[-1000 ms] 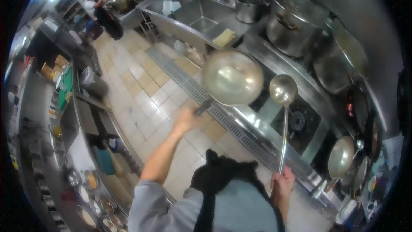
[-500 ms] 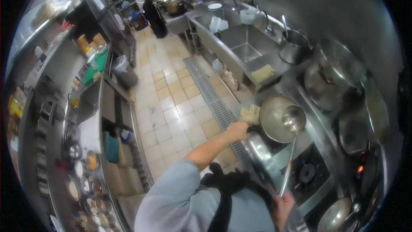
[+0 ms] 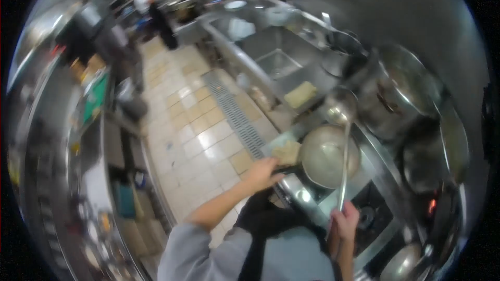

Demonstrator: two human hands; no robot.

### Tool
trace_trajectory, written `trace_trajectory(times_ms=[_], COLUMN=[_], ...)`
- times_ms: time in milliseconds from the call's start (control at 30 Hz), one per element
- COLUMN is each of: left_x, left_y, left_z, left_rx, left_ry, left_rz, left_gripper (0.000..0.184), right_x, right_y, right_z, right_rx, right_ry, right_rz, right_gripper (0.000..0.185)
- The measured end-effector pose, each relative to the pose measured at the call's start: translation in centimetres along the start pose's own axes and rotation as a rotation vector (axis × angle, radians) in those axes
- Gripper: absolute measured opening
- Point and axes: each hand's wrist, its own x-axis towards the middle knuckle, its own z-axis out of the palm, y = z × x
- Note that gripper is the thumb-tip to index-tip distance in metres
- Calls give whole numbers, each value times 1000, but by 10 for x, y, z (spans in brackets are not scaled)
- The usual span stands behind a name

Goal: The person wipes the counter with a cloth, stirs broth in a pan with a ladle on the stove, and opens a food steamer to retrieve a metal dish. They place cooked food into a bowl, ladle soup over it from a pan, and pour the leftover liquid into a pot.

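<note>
A round metal wok [image 3: 330, 156] rests on the stove, its handle side toward me. My left hand [image 3: 264, 173] is just left of the wok, beside a folded pale cloth [image 3: 286, 153]; its fingers are blurred, and I cannot make out whether they touch the handle. My right hand [image 3: 346, 219] is closed round the lower end of a long metal ladle [image 3: 341, 105]. The ladle's shaft crosses over the wok, and its bowl is beyond the wok's far rim.
A sink [image 3: 277, 62] lies ahead, with a yellow cloth [image 3: 300, 94] on its near edge. Large pots [image 3: 401, 91] stand at the right. Another person [image 3: 159, 21] stands far off at the left. A burner [image 3: 366, 215] is beside my right hand.
The wok was lifted in my left hand, then came down onto the stove. My left hand has since shifted back from it. The ladle's bowl has moved from over the wok to beyond it.
</note>
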Motion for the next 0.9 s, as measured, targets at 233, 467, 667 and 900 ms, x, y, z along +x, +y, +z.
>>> trace_trajectory(times_ms=[233,467,667,900], left_x=[49,138,304,421], left_y=[80,42,-14,-28], left_z=[-59,-80,-83,-59], left_rx=[-941,-1417,-1845,-2216], left_ry=[-525,-447,-672,-664], left_rz=[68,-372,-507,-509], left_gripper=[43,25,9,32], right_x=[114,198,142,-3], right_y=[-72,-100,-52,56], right_z=[106,146,113,130], right_rx=[23,65,-73,335], right_ry=[102,128,351,886], right_rz=[-96,-419,-250,97], right_gripper=[55,57,47,31])
